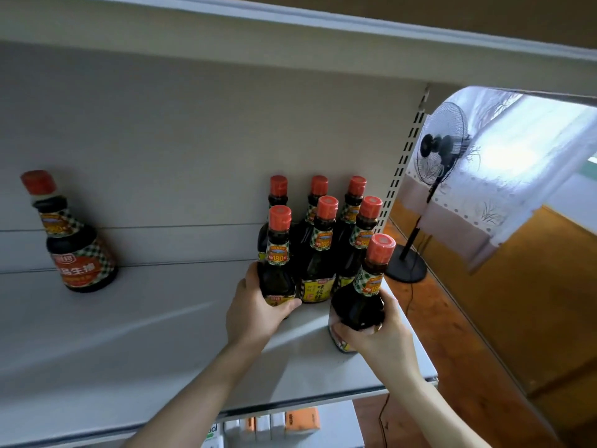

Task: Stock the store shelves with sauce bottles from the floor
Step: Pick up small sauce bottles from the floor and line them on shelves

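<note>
- Dark-brown glass sauce bottle with a red cap (pixel 277 266) sits in our left hand (pixel 255 313), fingers wrapped round its lower body. It stands on the pale grey metal shelf (pixel 129 334) at the left front of the group.
- Our right hand (pixel 379 334) clasps a second red-capped dark bottle (pixel 360 295) round its base. It is tilted, near the shelf's right front corner, and we cannot tell whether its base touches the board.
- Behind them, five matching bottles (pixel 318 263) stand upright in two rows against the back panel.
- One more bottle with an orange label (pixel 77 247) stands alone, well apart to the left.
- We judge this to be the placing step, with two bottles arriving at once.
- Next, we'd say: straighten the right bottle, slide it in just beside its neighbours, then let go with both hands.
- Careful there, because that right bottle is close to the shelf's edge.
</note>
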`<act>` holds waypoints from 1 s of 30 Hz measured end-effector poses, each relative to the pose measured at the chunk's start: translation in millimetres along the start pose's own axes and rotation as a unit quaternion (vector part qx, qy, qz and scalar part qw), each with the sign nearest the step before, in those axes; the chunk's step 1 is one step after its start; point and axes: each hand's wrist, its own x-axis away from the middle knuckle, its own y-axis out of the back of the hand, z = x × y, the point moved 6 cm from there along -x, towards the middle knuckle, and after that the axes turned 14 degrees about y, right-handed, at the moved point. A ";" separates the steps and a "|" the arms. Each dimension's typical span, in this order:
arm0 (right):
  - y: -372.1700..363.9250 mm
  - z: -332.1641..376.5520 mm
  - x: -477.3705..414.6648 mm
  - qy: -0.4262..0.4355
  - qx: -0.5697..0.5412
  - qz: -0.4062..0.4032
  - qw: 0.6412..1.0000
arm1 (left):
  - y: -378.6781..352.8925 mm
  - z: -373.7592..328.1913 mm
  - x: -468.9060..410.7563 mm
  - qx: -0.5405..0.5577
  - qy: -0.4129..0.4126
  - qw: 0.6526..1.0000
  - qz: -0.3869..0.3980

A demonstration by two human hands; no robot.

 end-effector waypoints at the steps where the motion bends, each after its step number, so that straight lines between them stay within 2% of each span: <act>1: 3.4 -1.4 0.1 -0.005 -0.001 -0.004 1.000 | -0.8 0.1 -0.8 0.003 0.000 1.000 -0.006; 14: 8.1 -19.7 -19.9 -0.017 -0.013 -0.026 0.999 | -9.9 -4.4 -10.1 0.043 0.006 0.998 -0.036; 23: 6.7 -18.7 -22.8 0.011 -0.001 -0.006 1.000 | -12.7 -5.8 -19.5 0.064 0.010 0.998 0.002; 30: 9.9 -23.0 -20.5 -0.008 -0.025 0.010 1.000 | -15.6 -3.8 -21.7 0.111 0.007 0.993 0.028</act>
